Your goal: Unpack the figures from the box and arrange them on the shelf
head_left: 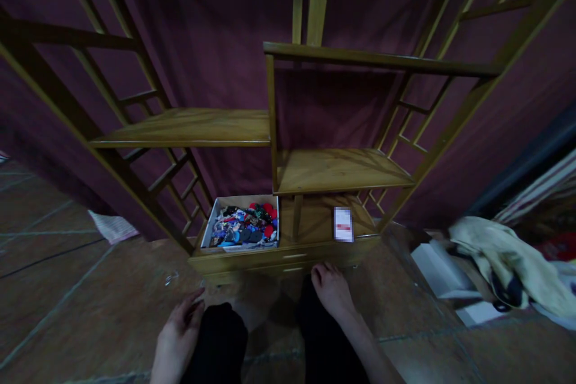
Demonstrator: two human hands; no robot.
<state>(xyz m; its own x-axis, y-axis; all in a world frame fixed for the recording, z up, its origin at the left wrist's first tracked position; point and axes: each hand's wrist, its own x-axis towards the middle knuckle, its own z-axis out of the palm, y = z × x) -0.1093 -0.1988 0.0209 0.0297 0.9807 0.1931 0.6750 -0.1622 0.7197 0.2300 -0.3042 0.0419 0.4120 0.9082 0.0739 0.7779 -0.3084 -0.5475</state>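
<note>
My left hand (176, 336) hangs beside my left knee (222, 327), its fingers loosely bent and apart, with nothing seen in it. My right hand (332, 289) rests on my right knee, fingers stretched forward over it and holding nothing that I can see. Ahead stands a wooden shelf unit (342, 169) with low drawers (252, 264) at its base. On its bottom board, at the left, an open white box (211, 229) is filled with a jumble of small colourful items (247, 225). A flat card or packet (344, 225), partly blurred, lies on the same board at the right.
A dark purple curtain (216, 30) hangs behind the shelves. White box pieces (443, 273) and pale crumpled cloth (499, 252) lie on the floor at the right. A dark cable (54, 257) and a whitish sheet (112, 227) are at the left on the tiled floor.
</note>
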